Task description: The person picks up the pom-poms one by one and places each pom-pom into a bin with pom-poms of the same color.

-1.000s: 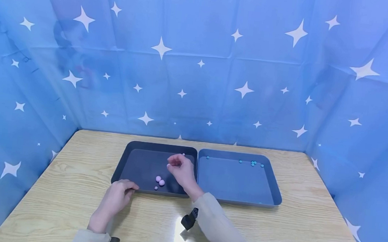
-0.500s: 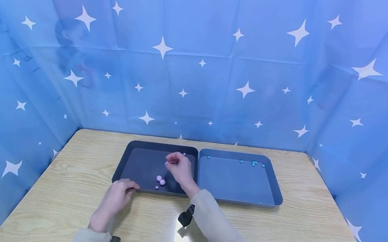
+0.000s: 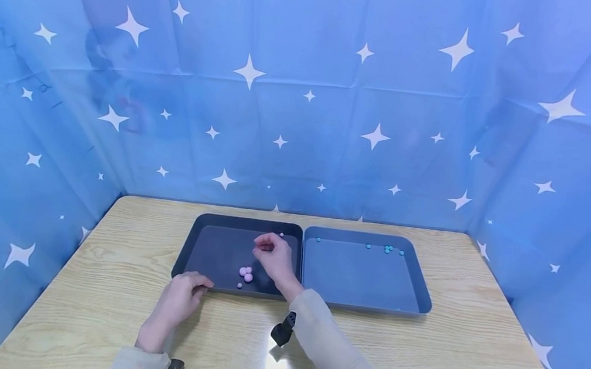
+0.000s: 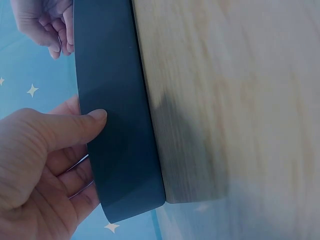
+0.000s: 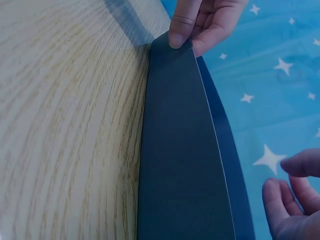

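My left hand point(image 3: 181, 298) grips the front wall of the dark tray point(image 4: 117, 100) near its left corner. In the left wrist view, its thumb presses the outer face while the fingers lie behind the rim. Over the right half of that tray hovers my right hand point(image 3: 276, 260), with thumb and fingertips curved but apart in the right wrist view and nothing visible between them. Below and left of it, a cluster of pink balls point(image 3: 248, 277) touches together on the tray floor. One small pink ball point(image 3: 239, 285) lies nearer the front wall, another pink ball point(image 3: 282, 235) at the back.
A blue-grey tray point(image 3: 356, 279) stands against the dark tray's right side. Several teal balls point(image 3: 387, 251) lie along its back. Both trays rest on a wooden table point(image 3: 472, 344), and a starry blue curtain point(image 3: 334, 111) hangs behind and at both sides.
A pink ball seen at my right fingertips earlier is gone from them, and a third ball now sits in the cluster. The right hand shifted slightly; the left hand kept its hold.
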The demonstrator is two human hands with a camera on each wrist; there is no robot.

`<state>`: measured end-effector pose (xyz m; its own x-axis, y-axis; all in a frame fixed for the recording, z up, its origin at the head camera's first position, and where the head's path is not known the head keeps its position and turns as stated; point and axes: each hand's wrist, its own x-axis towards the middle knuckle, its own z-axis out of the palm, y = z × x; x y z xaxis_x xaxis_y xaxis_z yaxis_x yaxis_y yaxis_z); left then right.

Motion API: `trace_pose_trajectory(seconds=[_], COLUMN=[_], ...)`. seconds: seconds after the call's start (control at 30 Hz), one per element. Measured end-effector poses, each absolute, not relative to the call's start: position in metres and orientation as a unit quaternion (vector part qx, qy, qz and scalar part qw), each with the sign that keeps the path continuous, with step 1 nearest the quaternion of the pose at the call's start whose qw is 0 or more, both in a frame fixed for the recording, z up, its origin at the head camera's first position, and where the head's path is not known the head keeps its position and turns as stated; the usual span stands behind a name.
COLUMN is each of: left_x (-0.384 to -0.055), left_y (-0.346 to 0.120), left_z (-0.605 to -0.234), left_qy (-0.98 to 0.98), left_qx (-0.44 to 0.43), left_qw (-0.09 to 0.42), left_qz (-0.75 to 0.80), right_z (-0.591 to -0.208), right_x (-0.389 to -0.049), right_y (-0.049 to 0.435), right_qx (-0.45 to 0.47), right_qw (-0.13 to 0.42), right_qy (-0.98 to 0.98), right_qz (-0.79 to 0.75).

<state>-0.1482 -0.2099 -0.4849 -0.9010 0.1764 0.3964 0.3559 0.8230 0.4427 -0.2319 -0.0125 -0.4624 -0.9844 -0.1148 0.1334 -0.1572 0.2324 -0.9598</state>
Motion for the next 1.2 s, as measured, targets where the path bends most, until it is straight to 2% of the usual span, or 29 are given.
trace_pose_trajectory(seconds=[1.2], left_x=[-0.147], left_y=[-0.209], left_z=[-0.484], left_qy=[-0.938], left_qx=[-0.142], left_qw=[0.174], left_qz=[-0.265], right_z=[-0.453], right_x=[-0.196], right_y=[0.026], right_qx=[0.132], right_qw=[-0.022], right_qy=[-0.75], right_qz=[0.648])
